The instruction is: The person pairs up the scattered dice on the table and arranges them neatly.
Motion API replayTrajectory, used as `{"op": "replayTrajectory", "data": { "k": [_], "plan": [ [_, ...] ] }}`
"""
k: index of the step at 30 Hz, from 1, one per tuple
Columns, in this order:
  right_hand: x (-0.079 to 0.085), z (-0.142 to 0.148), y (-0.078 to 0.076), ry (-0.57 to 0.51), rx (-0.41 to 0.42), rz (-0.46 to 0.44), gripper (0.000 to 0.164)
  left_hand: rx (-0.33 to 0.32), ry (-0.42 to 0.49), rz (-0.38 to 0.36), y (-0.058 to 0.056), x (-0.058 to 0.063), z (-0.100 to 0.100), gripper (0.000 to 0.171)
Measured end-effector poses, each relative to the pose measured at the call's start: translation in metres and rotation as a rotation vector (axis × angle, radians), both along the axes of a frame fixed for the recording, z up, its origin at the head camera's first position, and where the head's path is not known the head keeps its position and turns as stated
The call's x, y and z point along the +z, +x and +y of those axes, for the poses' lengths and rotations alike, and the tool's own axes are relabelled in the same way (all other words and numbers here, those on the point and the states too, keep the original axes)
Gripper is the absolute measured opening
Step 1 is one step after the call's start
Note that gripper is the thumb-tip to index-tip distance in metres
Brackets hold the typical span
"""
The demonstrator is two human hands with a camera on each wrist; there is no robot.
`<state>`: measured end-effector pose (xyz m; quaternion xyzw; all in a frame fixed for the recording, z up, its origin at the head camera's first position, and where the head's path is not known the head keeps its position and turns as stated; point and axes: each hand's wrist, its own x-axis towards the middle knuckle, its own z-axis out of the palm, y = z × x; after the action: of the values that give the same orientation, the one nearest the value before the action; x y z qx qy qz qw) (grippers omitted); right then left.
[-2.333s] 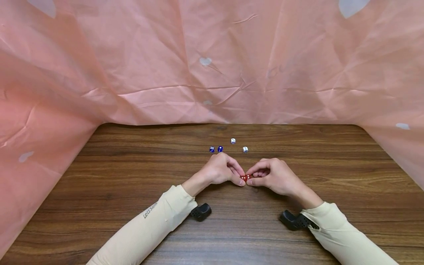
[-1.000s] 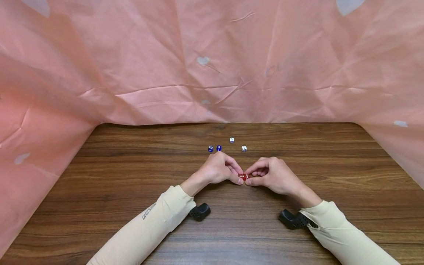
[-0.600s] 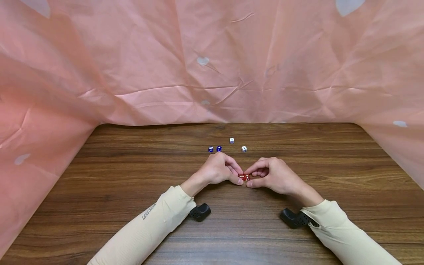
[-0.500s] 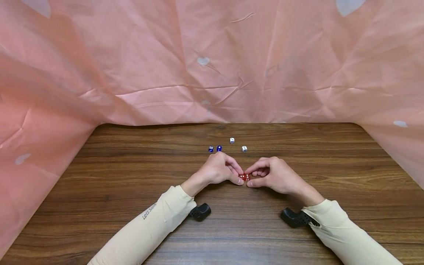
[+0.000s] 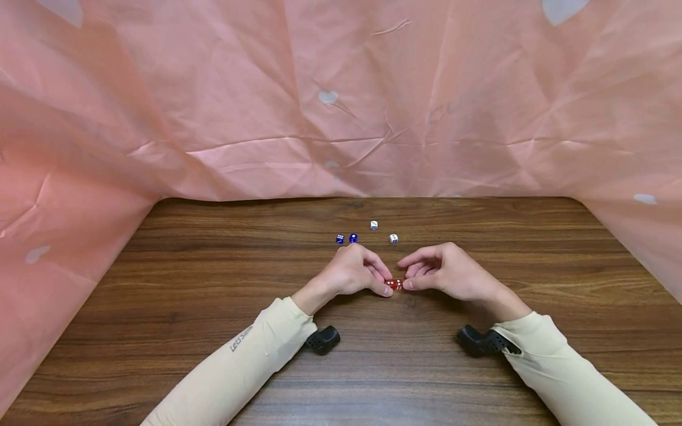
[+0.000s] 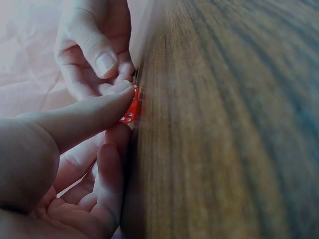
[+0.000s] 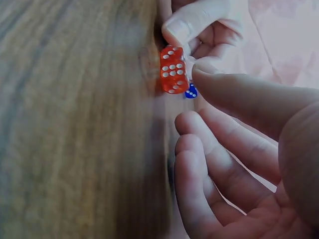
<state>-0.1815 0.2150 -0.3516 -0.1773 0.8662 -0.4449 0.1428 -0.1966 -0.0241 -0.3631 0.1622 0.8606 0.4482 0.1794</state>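
Two red dice with white pips sit side by side on the wooden table in the head view, the left die (image 5: 390, 283) against the right die (image 5: 399, 284). My left hand (image 5: 351, 272) pinches the left red die between thumb and fingertips. To the right, my right hand (image 5: 453, 272) holds nothing; its fingers are loosely bent, with a gap between thumb and index finger. The right thumb tip is close to the right die in the head view. In the right wrist view, the red dice (image 7: 173, 70) stand just beyond the right thumb (image 7: 214, 79).
Behind the hands lie two blue dice, one left (image 5: 340, 239) and one right (image 5: 354, 238). Two white dice, a rear one (image 5: 374, 225) and a front one (image 5: 393, 239), lie farther right. Pink cloth (image 5: 341, 142) encloses the table's back and sides.
My right hand has let go of the right red die, moved slightly right and spread its thumb from its fingers. The left hand stays at the left red die.
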Motion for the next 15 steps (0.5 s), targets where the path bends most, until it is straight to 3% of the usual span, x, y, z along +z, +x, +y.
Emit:
{"op": "replayTrajectory", "data": {
  "k": [5, 15],
  "plan": [
    [0.004, 0.003, -0.006, -0.039, -0.019, 0.005, 0.037, -0.01, 0.002, -0.002, -0.001, 0.0, 0.0, 0.022],
    [0.005, -0.007, -0.027, -0.084, -0.159, -0.028, 0.041, -0.007, -0.002, -0.006, 0.0, 0.001, 0.0, 0.021]
  ]
}}
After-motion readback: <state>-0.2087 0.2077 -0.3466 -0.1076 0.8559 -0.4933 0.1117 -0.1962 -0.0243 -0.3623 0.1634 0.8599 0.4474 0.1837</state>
